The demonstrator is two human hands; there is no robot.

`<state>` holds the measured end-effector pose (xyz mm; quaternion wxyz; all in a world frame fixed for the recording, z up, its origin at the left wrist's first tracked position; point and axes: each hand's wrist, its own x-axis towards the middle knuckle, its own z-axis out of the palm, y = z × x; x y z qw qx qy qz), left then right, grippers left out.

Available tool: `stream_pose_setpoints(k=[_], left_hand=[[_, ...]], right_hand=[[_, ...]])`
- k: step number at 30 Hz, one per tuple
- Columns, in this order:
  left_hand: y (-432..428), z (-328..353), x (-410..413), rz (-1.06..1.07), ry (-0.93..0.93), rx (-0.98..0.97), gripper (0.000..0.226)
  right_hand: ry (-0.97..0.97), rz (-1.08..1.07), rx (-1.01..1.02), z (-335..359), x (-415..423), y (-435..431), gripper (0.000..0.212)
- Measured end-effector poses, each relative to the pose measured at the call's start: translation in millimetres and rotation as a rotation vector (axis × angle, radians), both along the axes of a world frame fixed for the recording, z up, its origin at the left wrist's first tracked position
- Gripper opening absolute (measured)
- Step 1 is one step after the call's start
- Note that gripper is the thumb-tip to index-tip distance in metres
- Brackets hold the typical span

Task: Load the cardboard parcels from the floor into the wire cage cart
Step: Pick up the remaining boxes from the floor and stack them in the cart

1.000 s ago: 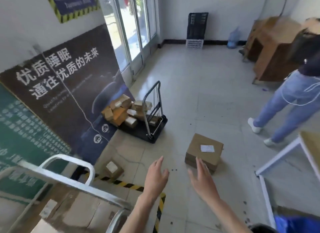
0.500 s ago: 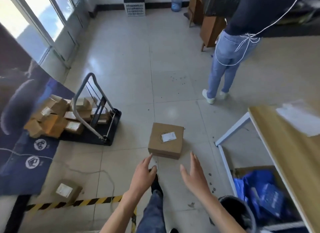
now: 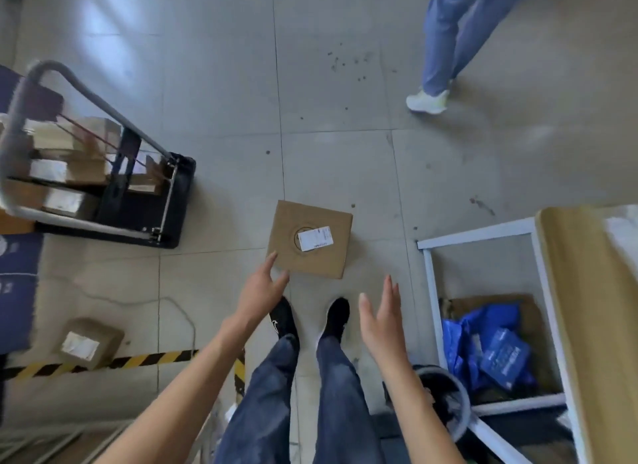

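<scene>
Parcels first: the square cardboard parcel [image 3: 309, 239] with the white label now lies on the tiled floor [image 3: 221, 83] just beyond my shoes [image 3: 283, 317], where half a second ago it was still a step ahead of me. I have closed on it and tipped my head down, so I look almost straight onto its top. My left hand [image 3: 260, 285] has come forward, fingers spread and empty, its fingertips at the parcel's near left corner; whether they touch the cardboard I cannot tell. My right hand [image 3: 379, 313] is open too, palm turned inward, empty, and apart from the parcel, off its near right corner.

I judge this to be the reach before the lift: both hands need to go down to opposite sides of the box and squeeze. A second, smaller parcel [image 3: 88, 341] waits on the floor to the near left, by the yellow-and-black tape [image 3: 138, 360]. The flat trolley [image 3: 114, 201] at the far left carries more boxes. Of the wire cage cart I see only what may be grey bars at the near left edge, so the carry will mean turning back. Another person's legs [image 3: 445, 38] stand at the far right, clear of my reach.
</scene>
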<state>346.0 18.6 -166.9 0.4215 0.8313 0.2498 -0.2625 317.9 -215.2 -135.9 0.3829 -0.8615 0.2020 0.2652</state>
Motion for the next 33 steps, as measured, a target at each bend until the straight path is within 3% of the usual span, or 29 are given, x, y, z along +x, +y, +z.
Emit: stream_pose_setpoints(k=[6,14,19,22,26,29,33], left_hand=[[11.9,-125.5,65.8,0.061,0.135,-0.047,0.071],[16.1,-334.9,73.1,0.238,0.316,-0.17,0.076],[42.2,-436.8,80.1,0.202,0.309,-0.081,0.095],[54.2,-481.1,90.6,0.277,0.239,-0.14,0.096],[56.2,-510.0,93.4,0.381,0.17,-0.211,0.088],[49.3,-497.4,86.5,0.436,0.136,-0.22,0.081],[49.2,-426.0,80.0,0.443,0.096,-0.236,0.075]], right_hand=[[0.158,-0.022,-0.017,-119.9,60.9,2.2,0.073],[0.326,0.065,-0.054,-344.7,111.1,-20.4,0.082],[0.457,0.08,0.0,-468.1,146.5,-27.8,0.09],[0.475,-0.019,0.129,-516.7,157.6,-25.4,0.078],[0.385,-0.213,0.184,-541.4,152.7,-17.7,0.06],[0.274,-0.269,0.209,-517.3,145.1,-20.3,0.039],[0.204,-0.208,0.268,-432.0,142.9,-25.8,0.046]])
